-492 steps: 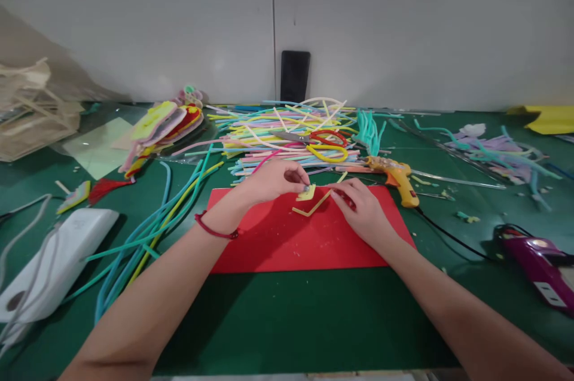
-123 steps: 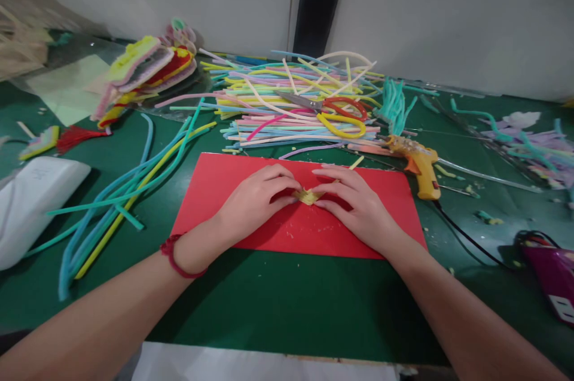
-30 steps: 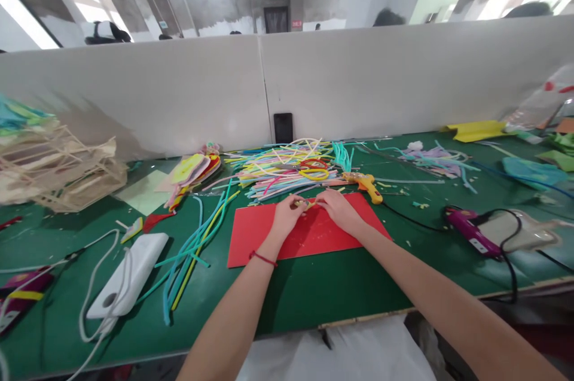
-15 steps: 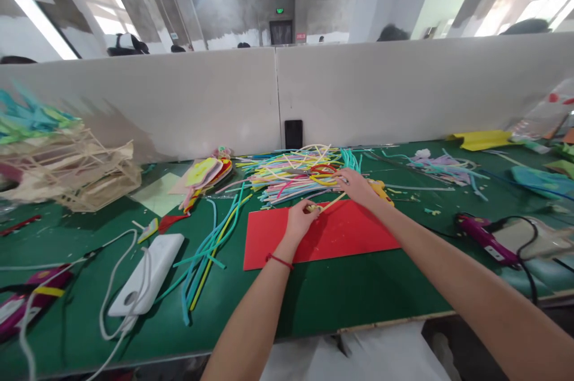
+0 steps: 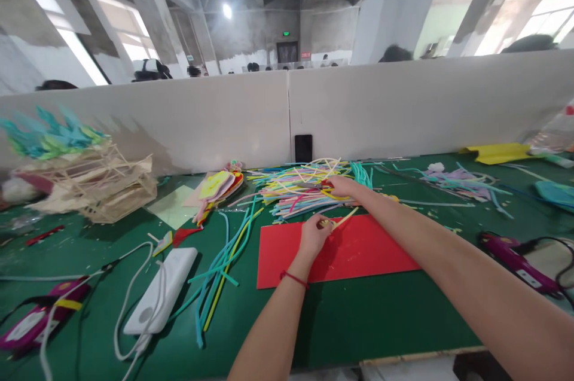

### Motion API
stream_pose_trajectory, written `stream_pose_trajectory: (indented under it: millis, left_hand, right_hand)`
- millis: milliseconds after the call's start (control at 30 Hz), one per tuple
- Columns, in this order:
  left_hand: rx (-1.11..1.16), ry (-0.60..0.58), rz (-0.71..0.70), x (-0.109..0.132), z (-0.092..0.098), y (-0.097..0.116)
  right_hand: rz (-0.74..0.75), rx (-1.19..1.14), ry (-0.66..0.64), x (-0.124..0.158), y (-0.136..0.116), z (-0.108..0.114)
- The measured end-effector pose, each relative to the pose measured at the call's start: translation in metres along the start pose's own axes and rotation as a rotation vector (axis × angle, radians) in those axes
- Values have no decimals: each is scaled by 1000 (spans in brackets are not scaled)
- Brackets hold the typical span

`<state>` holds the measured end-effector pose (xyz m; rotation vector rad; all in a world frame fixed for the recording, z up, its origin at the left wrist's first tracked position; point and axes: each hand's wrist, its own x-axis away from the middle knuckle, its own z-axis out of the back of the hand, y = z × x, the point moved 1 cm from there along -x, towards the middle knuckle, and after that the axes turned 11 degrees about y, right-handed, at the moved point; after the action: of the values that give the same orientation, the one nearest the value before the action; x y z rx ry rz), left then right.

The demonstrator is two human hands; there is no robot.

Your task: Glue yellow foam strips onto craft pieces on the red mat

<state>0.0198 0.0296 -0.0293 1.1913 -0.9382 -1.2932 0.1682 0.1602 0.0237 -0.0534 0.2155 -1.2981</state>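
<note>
My left hand (image 5: 315,232) is closed in a pinch on a pale yellow pipe cleaner (image 5: 346,218), over a red board (image 5: 291,260). One end of it sticks out to the upper right; the rest is partly hidden by my fingers. My right hand (image 5: 344,187) reaches to the heap of coloured pipe cleaners (image 5: 287,194) behind the board. Its fingers are closed on the red and yellow handles of scissors (image 5: 309,185), whose grey blades point left on the heap.
Loose teal and yellow pipe cleaners (image 5: 224,270) lie left of the board, beside a white power bank (image 5: 164,294) with cables. Purple corded tools (image 5: 515,261) lie at both sides. A stick model (image 5: 112,186) stands at left. A black phone (image 5: 304,148) leans on the white partition (image 5: 215,121).
My right hand has moved away from the pale pipe cleaner's free end to the scissors on the heap. The left hand keeps its pinch. The camera view has tilted up and shifted left.
</note>
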Motion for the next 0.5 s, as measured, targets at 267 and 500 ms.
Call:
stream_pose_trajectory:
  millis: [267,500]
  left_hand:
    - [65,-42,54,0,-1,-1]
    - [60,-38,57,3,2,5]
  right_hand:
    - [-29,-87,146,11,10,-8]
    - [-10,-301,293,15,33,-2]
